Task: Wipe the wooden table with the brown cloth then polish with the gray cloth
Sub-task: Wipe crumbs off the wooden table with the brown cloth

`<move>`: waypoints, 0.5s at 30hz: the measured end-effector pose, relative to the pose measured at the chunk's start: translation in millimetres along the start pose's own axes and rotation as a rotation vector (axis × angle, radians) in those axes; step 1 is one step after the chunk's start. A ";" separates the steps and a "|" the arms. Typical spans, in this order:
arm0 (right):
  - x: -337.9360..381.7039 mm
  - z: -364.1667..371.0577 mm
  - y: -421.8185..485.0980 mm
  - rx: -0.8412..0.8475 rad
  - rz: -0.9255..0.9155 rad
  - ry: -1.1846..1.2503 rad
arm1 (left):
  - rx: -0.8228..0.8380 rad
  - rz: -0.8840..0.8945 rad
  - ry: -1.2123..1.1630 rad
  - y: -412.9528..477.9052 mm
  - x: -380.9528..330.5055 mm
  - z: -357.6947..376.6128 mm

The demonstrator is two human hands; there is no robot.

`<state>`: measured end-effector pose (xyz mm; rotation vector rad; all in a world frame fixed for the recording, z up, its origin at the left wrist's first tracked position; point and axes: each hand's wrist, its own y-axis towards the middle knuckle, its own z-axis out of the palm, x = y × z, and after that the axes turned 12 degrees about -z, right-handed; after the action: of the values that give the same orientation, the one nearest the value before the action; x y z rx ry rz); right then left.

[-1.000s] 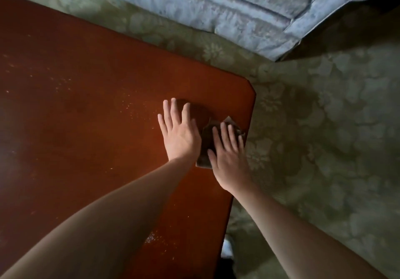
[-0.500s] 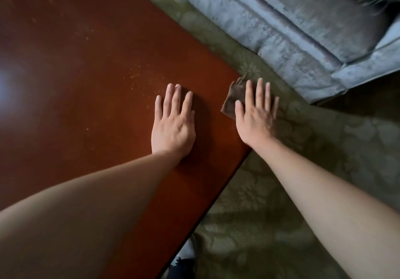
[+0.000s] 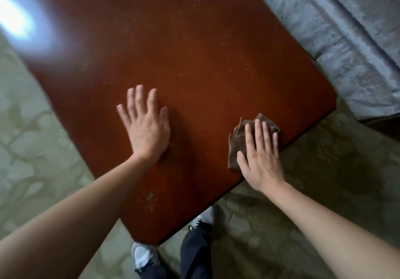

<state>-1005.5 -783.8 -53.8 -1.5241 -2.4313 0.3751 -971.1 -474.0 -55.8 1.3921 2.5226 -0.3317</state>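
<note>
Two hands lie flat: right hand (image 3: 260, 155) presses the brown cloth (image 3: 238, 140) near the tabletop (image 3: 194, 51) right edge, left hand (image 3: 146, 125) bare, unwiped surface lying leftward.

Left hand (image 3: 147, 131) flat mid-table (image 3: 194, 40); right hand (image 3: 260, 159) on cloth (image 3: 234, 146) at near edge; sofa (image 3: 357, 40) beyond far-right edge.

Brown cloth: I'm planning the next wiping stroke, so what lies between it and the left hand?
In the head view, only bare wooden table separates the left hand from the brown cloth.
</note>
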 end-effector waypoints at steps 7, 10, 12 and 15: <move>176.5 27.6 -29.9 0.032 -0.408 -0.018 | 0.060 -0.408 -0.212 -26.2 96.3 -35.2; 245.6 36.4 -39.5 0.034 -0.593 -0.036 | 0.078 -0.727 -0.382 -20.0 104.6 -47.3; 279.7 38.6 -40.2 0.032 -0.687 -0.054 | 0.172 -0.805 -0.503 -25.8 114.0 -50.3; 303.1 41.2 -40.5 0.029 -0.768 -0.051 | 0.240 -0.793 -0.566 -35.6 122.2 -54.9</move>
<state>-1181.8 -530.5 -56.8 -0.4799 -2.7865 0.2812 -1070.0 -378.2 -39.6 0.1989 2.4402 -1.0219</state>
